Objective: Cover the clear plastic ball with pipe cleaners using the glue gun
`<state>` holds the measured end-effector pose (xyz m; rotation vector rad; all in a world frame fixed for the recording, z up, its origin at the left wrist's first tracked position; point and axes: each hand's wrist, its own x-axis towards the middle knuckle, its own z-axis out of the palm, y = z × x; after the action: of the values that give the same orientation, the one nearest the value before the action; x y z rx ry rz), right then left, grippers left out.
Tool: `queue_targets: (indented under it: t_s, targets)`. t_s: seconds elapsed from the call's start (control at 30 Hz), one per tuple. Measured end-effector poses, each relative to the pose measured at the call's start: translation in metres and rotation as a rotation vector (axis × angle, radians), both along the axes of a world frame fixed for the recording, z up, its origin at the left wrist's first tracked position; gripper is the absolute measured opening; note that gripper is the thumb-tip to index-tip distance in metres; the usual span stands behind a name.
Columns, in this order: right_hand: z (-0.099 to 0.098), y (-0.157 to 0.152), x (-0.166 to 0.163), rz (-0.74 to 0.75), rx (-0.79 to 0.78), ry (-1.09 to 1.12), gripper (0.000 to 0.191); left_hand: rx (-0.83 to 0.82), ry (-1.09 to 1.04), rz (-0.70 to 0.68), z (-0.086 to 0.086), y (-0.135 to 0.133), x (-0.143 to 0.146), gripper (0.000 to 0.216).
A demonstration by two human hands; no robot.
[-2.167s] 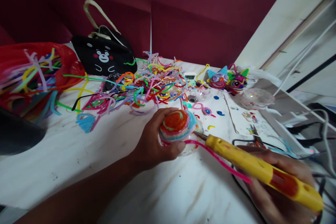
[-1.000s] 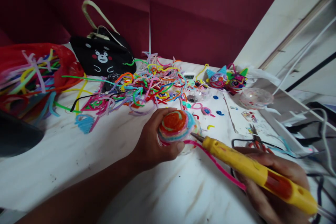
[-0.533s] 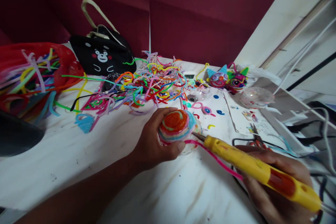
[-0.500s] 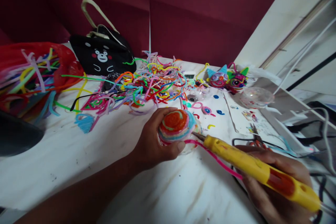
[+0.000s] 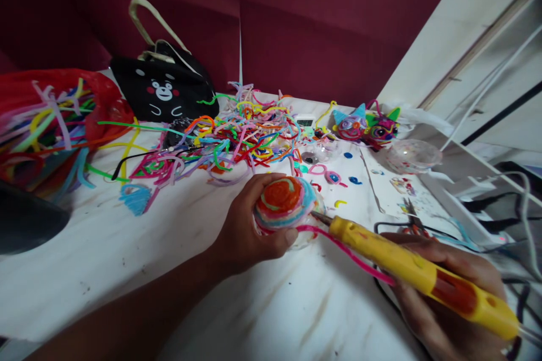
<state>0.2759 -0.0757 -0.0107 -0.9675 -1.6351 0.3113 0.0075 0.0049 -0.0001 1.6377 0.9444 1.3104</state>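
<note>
My left hand (image 5: 249, 225) is wrapped around a clear plastic ball (image 5: 304, 241) whose top is covered in coiled orange, pink and light-blue pipe cleaners. A bright pink pipe cleaner (image 5: 347, 252) runs from the ball, under my left thumb, to the fingers of my right hand (image 5: 449, 293). That hand grips a yellow-handled soldering iron (image 5: 393, 262) with a red window and a cord at its back end. Its metal tip touches, or nearly touches, the right side of the coils. The ball's underside is partly hidden by my left hand.
A tangled heap of pipe cleaners (image 5: 254, 135) lies behind the ball. Left are a red bag (image 5: 114, 107) and a black tote (image 5: 165, 90). Two decorated balls (image 5: 350, 124), a clear bowl (image 5: 412, 157), scissors (image 5: 411, 214) and a black cable (image 5: 383, 293) are at the right.
Almost nothing differs. The soldering iron's tip and the ball have shifted very slightly; both hands keep their hold.
</note>
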Motion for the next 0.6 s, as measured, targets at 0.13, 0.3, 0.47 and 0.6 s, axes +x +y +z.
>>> queue_targets:
  t_s: [0.13, 0.3, 0.47, 0.6]
  targets:
    - [-0.007, 0.001, 0.004, -0.015, 0.027, 0.016, 0.049, 0.001, 0.008, -0.002, 0.001, -0.001, 0.000, 0.065]
    - [-0.012, 0.002, 0.008, -0.098, 0.021, 0.067, 0.043, -0.008, -0.005, -0.008, 0.003, -0.001, 0.001, 0.063]
    - [-0.010, -0.001, 0.006, -0.048, 0.006, 0.029, 0.045, -0.013, 0.001, -0.010, 0.005, -0.001, 0.001, 0.064]
    - [-0.004, -0.001, 0.001, 0.002, 0.012, 0.012, 0.053, -0.003, 0.004, -0.004, 0.005, -0.001, 0.001, 0.061]
